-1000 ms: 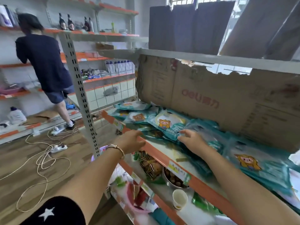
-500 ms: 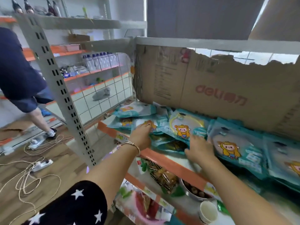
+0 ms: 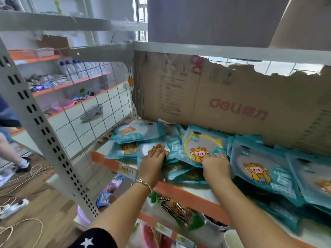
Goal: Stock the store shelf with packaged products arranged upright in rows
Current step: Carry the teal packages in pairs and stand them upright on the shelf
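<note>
Shelf (image 3: 188,194), left hand (image 3: 152,165) pinching teal packet (image 3: 145,149), right hand (image 3: 217,168) flat on ringed packet (image 3: 202,140)

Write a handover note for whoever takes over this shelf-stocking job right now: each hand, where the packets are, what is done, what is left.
Left hand: fingers on a teal packet near the shelf front; grip hidden.
Right hand: at the lower edge of the yellow-ring packet; grip hidden.
Packets: all on the orange-edged shelf, lying flat or slumped and overlapping, in front of the cardboard backing.
Done: packets are on the shelf.
To do: stand them upright in rows.
</note>
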`<action>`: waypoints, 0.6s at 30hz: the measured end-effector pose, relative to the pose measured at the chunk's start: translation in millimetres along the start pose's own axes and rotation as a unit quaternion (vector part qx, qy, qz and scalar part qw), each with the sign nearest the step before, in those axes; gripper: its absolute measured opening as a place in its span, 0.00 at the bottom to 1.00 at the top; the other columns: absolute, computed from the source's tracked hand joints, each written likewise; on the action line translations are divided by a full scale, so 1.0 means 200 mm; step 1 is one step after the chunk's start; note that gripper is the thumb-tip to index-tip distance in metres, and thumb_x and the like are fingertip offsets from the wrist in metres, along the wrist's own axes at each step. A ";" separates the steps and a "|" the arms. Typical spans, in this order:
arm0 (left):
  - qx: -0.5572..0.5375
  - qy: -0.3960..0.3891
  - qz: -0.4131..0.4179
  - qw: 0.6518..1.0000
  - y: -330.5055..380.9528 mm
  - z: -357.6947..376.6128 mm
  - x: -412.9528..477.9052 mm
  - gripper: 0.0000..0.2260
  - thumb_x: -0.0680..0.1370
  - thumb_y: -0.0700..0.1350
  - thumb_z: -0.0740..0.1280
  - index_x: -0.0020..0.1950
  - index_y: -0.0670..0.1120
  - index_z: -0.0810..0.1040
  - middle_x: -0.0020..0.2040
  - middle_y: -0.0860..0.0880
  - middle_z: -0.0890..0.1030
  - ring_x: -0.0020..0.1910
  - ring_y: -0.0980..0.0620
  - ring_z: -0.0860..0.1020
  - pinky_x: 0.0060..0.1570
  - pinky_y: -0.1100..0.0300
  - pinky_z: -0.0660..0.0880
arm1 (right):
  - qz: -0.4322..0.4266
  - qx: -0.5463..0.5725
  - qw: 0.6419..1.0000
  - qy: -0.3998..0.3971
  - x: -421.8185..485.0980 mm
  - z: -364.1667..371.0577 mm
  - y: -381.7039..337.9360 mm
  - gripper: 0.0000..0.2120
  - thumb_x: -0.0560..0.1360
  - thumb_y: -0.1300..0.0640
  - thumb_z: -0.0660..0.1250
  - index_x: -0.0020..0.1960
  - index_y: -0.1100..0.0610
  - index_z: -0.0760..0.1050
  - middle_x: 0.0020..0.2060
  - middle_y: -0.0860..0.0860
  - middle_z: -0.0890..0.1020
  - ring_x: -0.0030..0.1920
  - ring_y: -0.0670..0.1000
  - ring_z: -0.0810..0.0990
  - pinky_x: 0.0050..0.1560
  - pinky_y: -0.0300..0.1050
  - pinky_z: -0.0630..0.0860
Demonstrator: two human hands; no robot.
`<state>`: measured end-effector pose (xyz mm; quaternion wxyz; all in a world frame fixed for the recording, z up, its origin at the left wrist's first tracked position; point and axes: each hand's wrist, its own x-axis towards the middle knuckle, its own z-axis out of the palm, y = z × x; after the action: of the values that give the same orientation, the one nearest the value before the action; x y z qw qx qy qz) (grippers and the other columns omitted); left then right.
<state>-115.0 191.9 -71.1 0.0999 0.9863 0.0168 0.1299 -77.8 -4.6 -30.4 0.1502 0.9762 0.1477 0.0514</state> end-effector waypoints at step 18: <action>-0.089 -0.088 0.192 0.973 -0.16 -0.09 -0.27 0.22 0.70 0.46 0.67 0.64 0.56 0.73 0.66 0.58 0.72 0.64 0.55 0.70 0.65 0.58 0.69 | -0.076 -0.033 0.995 -0.050 -0.11 -0.17 -0.07 0.06 0.76 0.60 0.60 0.42 0.54 0.73 0.44 0.53 0.80 0.53 0.53 0.79 0.63 0.50 0.62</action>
<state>-171.7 222.7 -74.3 0.1617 0.9658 -0.1935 0.0601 -107.8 11.0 -4.0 0.1926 0.9582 0.2116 -0.0046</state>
